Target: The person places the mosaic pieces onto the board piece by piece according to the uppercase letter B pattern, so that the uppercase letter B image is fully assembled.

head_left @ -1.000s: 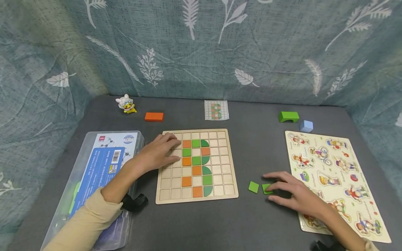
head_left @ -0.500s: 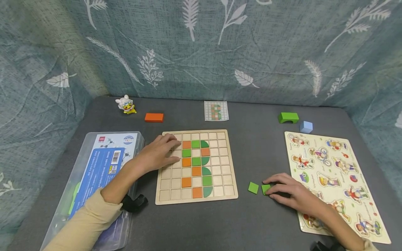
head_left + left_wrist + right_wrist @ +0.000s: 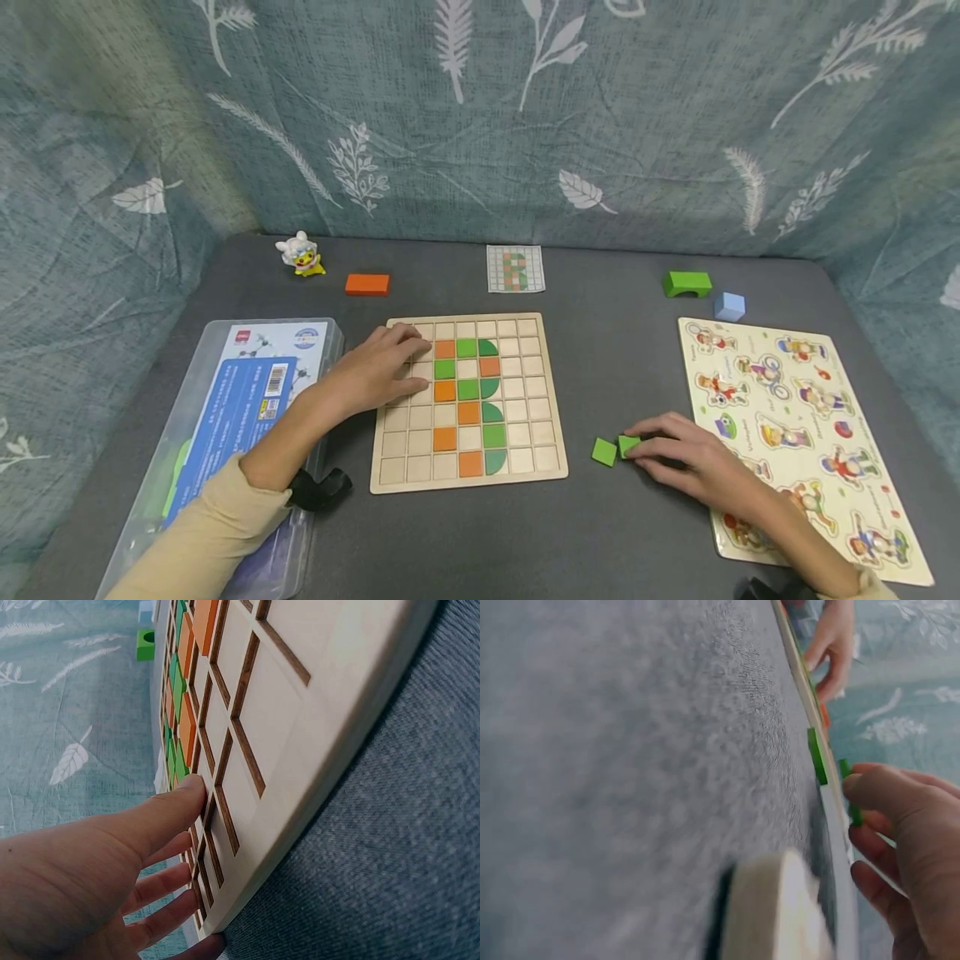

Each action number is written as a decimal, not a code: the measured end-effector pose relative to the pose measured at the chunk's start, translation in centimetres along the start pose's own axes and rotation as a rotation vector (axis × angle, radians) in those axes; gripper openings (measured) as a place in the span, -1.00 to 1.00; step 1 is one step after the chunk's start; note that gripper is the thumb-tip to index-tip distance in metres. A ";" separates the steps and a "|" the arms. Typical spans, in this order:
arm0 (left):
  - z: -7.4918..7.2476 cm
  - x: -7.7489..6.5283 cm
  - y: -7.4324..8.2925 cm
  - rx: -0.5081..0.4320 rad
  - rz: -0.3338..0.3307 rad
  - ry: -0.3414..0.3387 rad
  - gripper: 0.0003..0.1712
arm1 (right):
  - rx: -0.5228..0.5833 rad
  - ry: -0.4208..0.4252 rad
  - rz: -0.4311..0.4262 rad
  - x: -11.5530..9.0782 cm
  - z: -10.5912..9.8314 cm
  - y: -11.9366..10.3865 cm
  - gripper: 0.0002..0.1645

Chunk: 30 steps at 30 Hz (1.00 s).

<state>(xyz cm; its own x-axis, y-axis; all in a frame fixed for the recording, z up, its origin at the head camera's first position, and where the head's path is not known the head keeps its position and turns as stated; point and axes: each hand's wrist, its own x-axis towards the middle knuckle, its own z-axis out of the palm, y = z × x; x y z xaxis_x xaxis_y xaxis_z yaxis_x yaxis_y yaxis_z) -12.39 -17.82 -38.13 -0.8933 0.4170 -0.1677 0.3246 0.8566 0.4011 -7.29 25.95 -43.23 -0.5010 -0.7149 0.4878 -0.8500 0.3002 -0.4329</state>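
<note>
My right hand [image 3: 701, 462] pinches a small green square tile [image 3: 626, 446] between thumb and fingers, low over the table. Part of that tile [image 3: 856, 815] shows past the thumb in the right wrist view. Just left of it lies a second green square tile [image 3: 603, 452]. A wooden grid board [image 3: 557, 425] lies in the middle, with orange and green squares and green quarter-round pieces in some of its cells. My left hand [image 3: 378, 367] rests on the board's left side with fingers spread; in the left wrist view the thumb [image 3: 187, 793] touches the grid.
A small printed pattern card [image 3: 515, 269] lies behind the board. On the left is a plastic case [image 3: 322, 329], on the right a picture puzzle board [image 3: 693, 367]. An orange block [image 3: 367, 285], a toy figure [image 3: 301, 254], a green arch block [image 3: 687, 284] and a blue cube [image 3: 730, 306] stand farther back.
My right fingers have closed on the right-hand green tile, which has moved slightly left and tilted, close to the other tile. The left hand stays in place on the board.
</note>
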 end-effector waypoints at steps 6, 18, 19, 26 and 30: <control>0.1 0.0 0.0 0.004 0.000 0.000 -0.39 | 0.010 0.020 -0.040 1.9 0.8 -0.6 -0.80; 0.0 0.0 0.0 0.013 0.000 -0.003 -0.39 | -0.048 -0.106 -0.172 10.6 4.9 -2.5 -0.73; 0.0 -0.1 0.0 0.012 0.000 -0.003 -0.39 | -0.066 -0.111 -0.186 11.6 5.5 -2.7 -0.74; -0.1 -0.2 0.0 0.012 0.014 -0.004 -0.40 | -0.149 -0.231 -0.230 16.3 8.6 -3.0 -0.82; -0.3 -0.3 0.0 0.013 0.024 -0.004 -0.40 | -0.168 -0.270 -0.247 17.5 9.2 -3.1 -0.83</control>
<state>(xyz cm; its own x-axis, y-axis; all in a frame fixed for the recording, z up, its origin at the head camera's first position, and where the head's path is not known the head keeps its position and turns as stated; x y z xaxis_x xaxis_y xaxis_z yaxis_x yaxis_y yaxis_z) -12.22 -18.06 -37.84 -0.8838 0.4390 -0.1616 0.3503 0.8500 0.3934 -11.93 6.73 -40.35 -0.2367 -0.9119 0.3353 -0.9654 0.1818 -0.1870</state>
